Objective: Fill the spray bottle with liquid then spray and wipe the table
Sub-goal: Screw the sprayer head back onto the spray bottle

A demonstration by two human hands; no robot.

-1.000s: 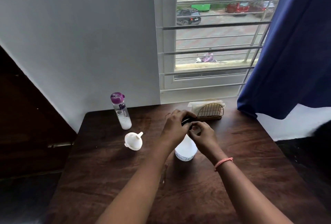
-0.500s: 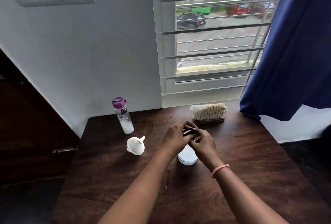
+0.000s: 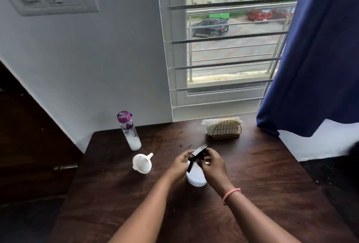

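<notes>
With both your forearms reaching in from the near edge of the table (image 3: 116, 194), your hands meet around the top of the spray bottle (image 3: 195, 175) near the table's middle. Left hand (image 3: 179, 164) sits on the bottle's left side, fingers curled round the neck area under the black spray head (image 3: 198, 154). Right hand (image 3: 213, 163) is on the right side, fingers closed on the spray head from above and behind; pink band on that wrist. Both grips are closed on the bottle top; can't tell how hard either is pressing.

Bottle stands upright on its base, long axis vertical, white body visible between your wrists. Spray head is tilted: its long axis runs from near-left up to far-right, one end aimed toward the far right corner, the thin trigger hanging down on the left side.

White funnel (image 3: 141, 163) lies on its side left of the bottle, spout aimed toward the far right. Purple-capped bottle (image 3: 129, 131) stands upright near the far left corner, white liquid in its bottom. Napkin holder (image 3: 225, 129) sits at the far edge by the window.
</notes>
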